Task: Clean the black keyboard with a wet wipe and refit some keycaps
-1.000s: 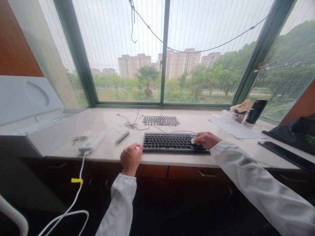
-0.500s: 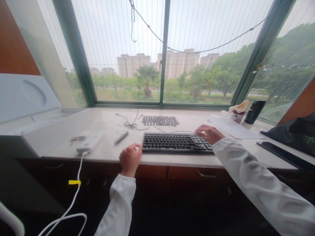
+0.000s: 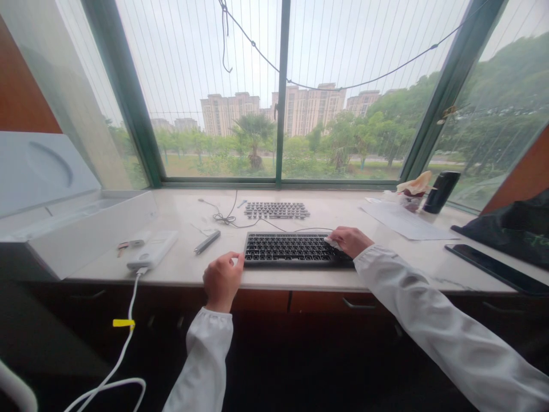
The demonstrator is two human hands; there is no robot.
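A black keyboard (image 3: pixel 291 249) lies near the front edge of the counter; the keycaps look to be off its main block. My left hand (image 3: pixel 223 280) is closed at its left end, thumb and fingers pinching the edge. Over the number pad, my right hand (image 3: pixel 349 240) pinches a small white wipe (image 3: pixel 332 242) and presses it against the keyboard; the pad is mostly hidden beneath that hand. Behind the keyboard, loose keycaps (image 3: pixel 277 210) lie in rows. A grey pen-shaped tool (image 3: pixel 207 242) rests to the left.
A coiled cable (image 3: pixel 224 218) lies behind the keyboard. On the left are a white power bank (image 3: pixel 152 252) with a white cord and an open white box (image 3: pixel 94 229). Paper (image 3: pixel 407 222), a black cylinder (image 3: pixel 441 192), a phone (image 3: pixel 493 268) and a dark bag (image 3: pixel 510 229) occupy the right.
My right hand has moved left and slightly down, from the pad's upper part to its left side, with the white wipe. My left hand stays at the keyboard's left end.
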